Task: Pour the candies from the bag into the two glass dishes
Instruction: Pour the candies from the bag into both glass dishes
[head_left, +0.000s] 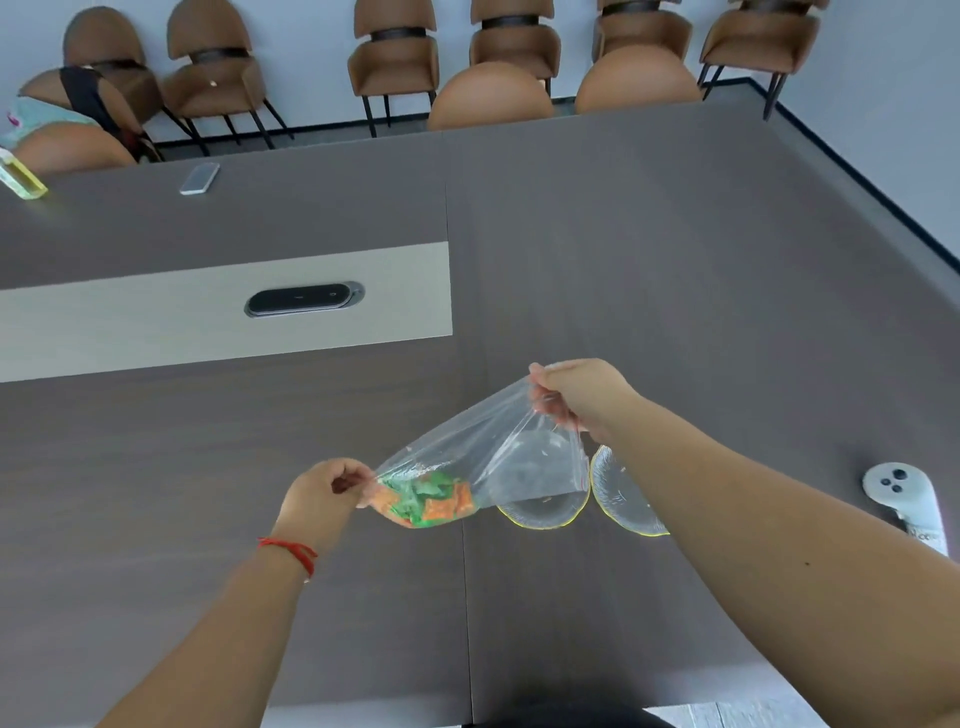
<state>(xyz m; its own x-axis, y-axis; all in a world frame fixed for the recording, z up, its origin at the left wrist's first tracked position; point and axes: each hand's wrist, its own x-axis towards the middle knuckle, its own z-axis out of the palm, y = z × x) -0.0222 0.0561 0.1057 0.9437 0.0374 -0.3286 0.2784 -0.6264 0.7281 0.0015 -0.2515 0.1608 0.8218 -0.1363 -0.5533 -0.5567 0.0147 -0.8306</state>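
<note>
A clear plastic bag (483, 447) hangs in the air above the table, stretched between both hands. My left hand (324, 496) pinches its lower left corner, where green and orange candies (428, 501) are bunched. My right hand (579, 397) grips the bag's upper right end, held higher. Two glass dishes with yellow rims sit on the table under the bag: one dish (543, 512) is seen partly through the plastic, the other dish (623, 499) is partly hidden by my right forearm. Both dishes look empty.
The grey table (675, 260) has a pale inset strip with a black socket panel (304, 300). A white controller (906, 499) lies at the right. A phone (200, 178) and a yellowish bottle (21, 179) lie far left. Brown chairs (395, 57) line the far wall.
</note>
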